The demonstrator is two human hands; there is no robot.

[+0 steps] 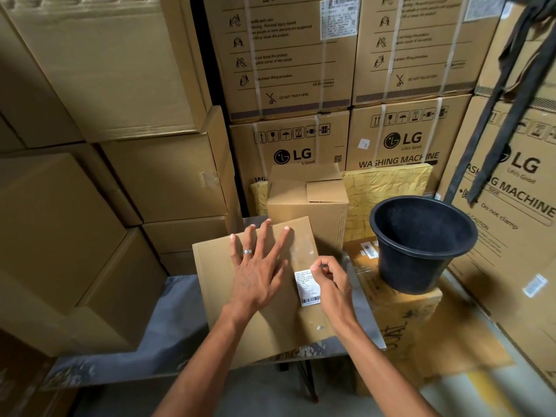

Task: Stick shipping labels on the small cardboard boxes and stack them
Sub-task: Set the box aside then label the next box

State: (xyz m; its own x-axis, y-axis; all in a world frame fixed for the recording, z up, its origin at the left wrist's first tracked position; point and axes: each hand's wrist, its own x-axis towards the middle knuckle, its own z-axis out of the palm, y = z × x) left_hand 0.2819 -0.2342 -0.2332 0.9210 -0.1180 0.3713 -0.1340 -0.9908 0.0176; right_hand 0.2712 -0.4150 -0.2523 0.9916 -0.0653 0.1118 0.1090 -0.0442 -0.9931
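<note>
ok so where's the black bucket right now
In the head view the black bucket stands at right on a taped carton, just right of the right hand.

Brown box (255, 320), white barcoded label (306, 288), black bucket (421, 245)

This is a warehouse or stockroom. Plain cartons (120, 85) stand stacked high on the left, and strapped washing machine boxes (403, 145) with handling symbols and caution notices fill the far wall and the right. A worn grey table (168, 335) stands near, crowded among them.
</note>
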